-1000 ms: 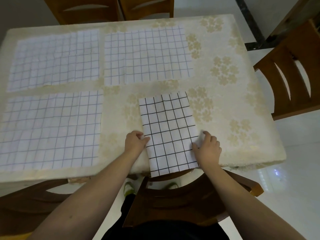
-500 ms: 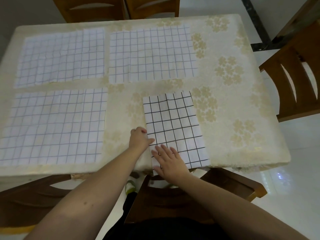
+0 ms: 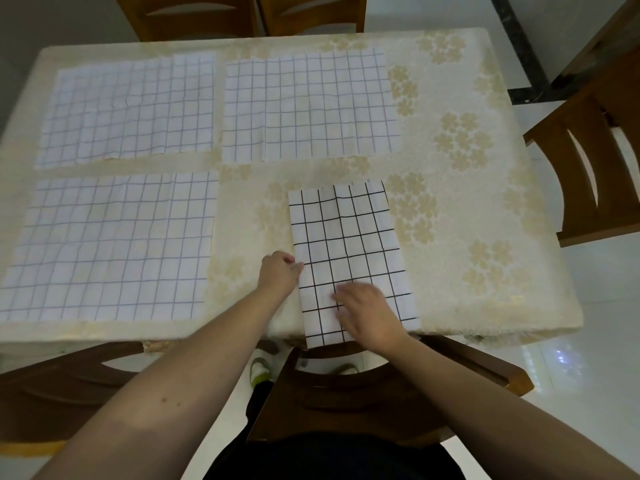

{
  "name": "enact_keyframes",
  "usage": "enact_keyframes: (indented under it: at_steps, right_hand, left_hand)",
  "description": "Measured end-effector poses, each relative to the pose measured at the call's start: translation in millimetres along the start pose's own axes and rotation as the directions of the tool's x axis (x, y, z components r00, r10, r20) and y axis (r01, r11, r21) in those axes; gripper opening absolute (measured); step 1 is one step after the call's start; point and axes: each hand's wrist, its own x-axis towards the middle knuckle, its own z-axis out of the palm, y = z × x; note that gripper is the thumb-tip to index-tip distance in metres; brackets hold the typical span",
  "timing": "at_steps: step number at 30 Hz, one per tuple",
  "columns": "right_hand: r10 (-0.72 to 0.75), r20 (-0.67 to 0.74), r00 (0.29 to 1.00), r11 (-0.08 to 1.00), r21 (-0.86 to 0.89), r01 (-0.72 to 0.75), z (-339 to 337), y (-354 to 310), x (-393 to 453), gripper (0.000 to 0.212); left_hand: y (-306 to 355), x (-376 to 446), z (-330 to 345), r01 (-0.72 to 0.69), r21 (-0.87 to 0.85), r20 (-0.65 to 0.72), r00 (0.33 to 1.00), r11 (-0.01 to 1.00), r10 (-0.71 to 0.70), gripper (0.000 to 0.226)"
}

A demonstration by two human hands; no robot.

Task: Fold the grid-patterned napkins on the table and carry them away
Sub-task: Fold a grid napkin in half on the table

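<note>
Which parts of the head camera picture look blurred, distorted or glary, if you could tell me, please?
In the head view, the right hand is motion-blurred on the folded white black-grid napkin; the left hand is sharper. The wide lens bows the cream floral tablecloth's edges, and small light glints show on the glossy white floor.

The right hand (image 3: 369,311) is motion-blurred — its fingers indistinct — and covers part of the folded napkin (image 3: 346,244).

Head cam, high, fwd-down over table (image 3: 485,306)
</note>
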Motion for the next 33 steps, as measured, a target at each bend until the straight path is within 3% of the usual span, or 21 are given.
enact_keyframes:
  at_steps: [1,3,6,10,13,17,21,24,27,30,33]
  right_hand:
    - [0.127,-0.107,0.986,0.992,0.030,-0.124,-3.7,7.5,4.7,0.038]
    - [0.424,-0.206,0.882,0.903,0.161,-0.397,-15.8,21.9,15.9,0.041]
    - [0.727,-0.076,0.683,0.675,0.264,-0.689,-39.6,42.2,35.6,0.053]
    - [0.870,0.061,0.490,0.447,0.321,-0.835,-57.7,63.4,61.8,0.060]
    - [0.891,0.174,0.419,0.311,0.438,-0.843,-63.4,70.0,75.0,0.063]
    - [0.855,0.273,0.440,0.301,0.429,-0.852,-74.6,71.5,80.4,0.064]
    - [0.796,0.309,0.520,0.340,0.482,-0.808,-75.7,72.2,74.2,0.035]
    - [0.764,0.288,0.578,0.380,0.523,-0.763,-74.7,77.6,67.2,0.039]
    - [0.687,0.362,0.630,0.386,0.552,-0.739,-78.2,81.5,58.1,0.042]
    - [0.627,0.349,0.696,0.406,0.617,-0.675,-82.0,85.0,48.6,0.024]
    - [0.591,0.373,0.715,0.328,0.699,-0.636,-85.1,87.4,41.8,0.025]
  left_hand:
    - [1.4,0.1,0.7,0.025,-0.034,-0.013,1.000,0.999,-0.025,0.030]
    - [4.8,0.0,2.3,0.084,-0.105,-0.029,0.996,0.991,-0.088,0.029]
    - [5.2,1.8,5.3,0.139,-0.185,-0.047,0.988,0.973,-0.150,0.029]
    - [6.4,2.5,5.2,0.161,-0.253,-0.041,0.983,0.954,-0.177,0.028]
    - [9.7,0.1,2.2,0.151,-0.279,-0.037,0.985,0.948,-0.168,0.025]
    - [6.9,-1.6,-3.5,0.024,-0.271,-0.026,0.999,0.962,-0.032,0.022]
    - [1.7,-3.9,-10.7,0.004,-0.305,0.024,1.000,0.952,0.004,0.018]
    - [-2.5,-4.0,-15.4,0.002,-0.362,0.069,0.997,0.932,0.024,0.011]
    - [-6.1,-2.8,-19.7,-0.015,-0.370,0.086,0.995,0.929,0.050,0.008]
    - [-9.1,-2.2,-24.2,0.024,-0.466,0.197,0.977,0.884,0.078,0.020]
    - [-8.8,-2.1,-31.4,0.144,-0.533,0.367,0.927,0.834,0.075,0.027]
